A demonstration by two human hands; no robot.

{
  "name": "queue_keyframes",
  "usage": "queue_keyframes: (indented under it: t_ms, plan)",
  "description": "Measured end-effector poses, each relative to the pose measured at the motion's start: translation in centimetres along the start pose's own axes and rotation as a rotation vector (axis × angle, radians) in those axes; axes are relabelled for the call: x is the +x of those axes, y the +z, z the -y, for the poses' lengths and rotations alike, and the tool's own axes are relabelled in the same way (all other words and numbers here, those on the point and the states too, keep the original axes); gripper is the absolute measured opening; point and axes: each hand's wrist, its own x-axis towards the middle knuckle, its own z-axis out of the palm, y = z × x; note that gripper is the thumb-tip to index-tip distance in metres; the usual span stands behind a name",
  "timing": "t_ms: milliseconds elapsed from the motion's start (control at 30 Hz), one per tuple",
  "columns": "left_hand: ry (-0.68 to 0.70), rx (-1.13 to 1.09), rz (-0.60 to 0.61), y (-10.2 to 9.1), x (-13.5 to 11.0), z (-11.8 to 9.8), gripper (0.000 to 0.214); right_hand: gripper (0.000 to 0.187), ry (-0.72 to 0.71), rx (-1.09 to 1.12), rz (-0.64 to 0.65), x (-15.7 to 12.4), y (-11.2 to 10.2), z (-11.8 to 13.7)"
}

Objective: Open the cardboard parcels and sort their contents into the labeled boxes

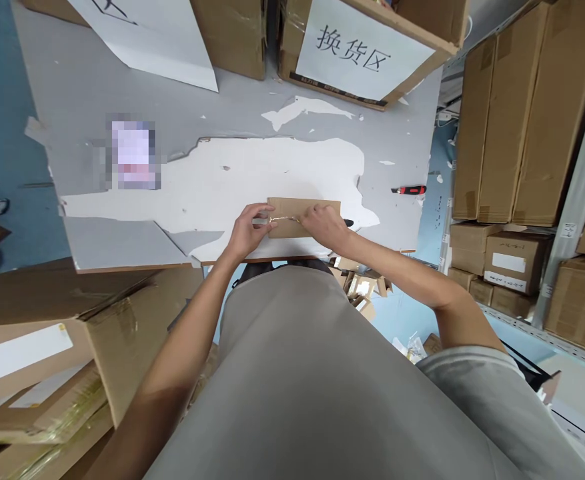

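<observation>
Brown cardboard (317, 206) is risking a nine-o'clock slip: left hand (248, 230) is resting half-open at its edge, right hand (325, 223) resting curled, hold unclear.

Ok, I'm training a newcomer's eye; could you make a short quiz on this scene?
1. Multiple choice: what lies beneath the bare right hand? A) green glass plate; B) rectangular brown cardboard piece; C) folded blue cloth.
2. True or false: a red-and-black box cutter lies on the grey tabletop, apart from the right hand.
3. Fill in: a white paper sign with black characters is on a brown cardboard ___.
Key: 1. B; 2. true; 3. box.
</observation>
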Motion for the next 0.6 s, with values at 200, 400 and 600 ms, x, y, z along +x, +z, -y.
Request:
queue_keyframes:
  t_ms: [200, 400, 600]
  plan:
    - [-0.032, 0.029, -0.033, 0.2, -0.4, -0.6, 0.053, 0.051, 0.05, 0.033, 0.054, -2.8, 0.7, -3.4]
    - [-0.084, 0.038, -0.098, 1.0, -0.7, -1.1, 0.054, 0.051, 0.09, 0.065, 0.085, -5.8, 2.8, -6.9]
    - [-0.115, 0.069, -0.134, 1.9, -0.5, -1.3, 0.061, 0.057, 0.079, 0.07, 0.083, -8.1, 6.0, -10.0]
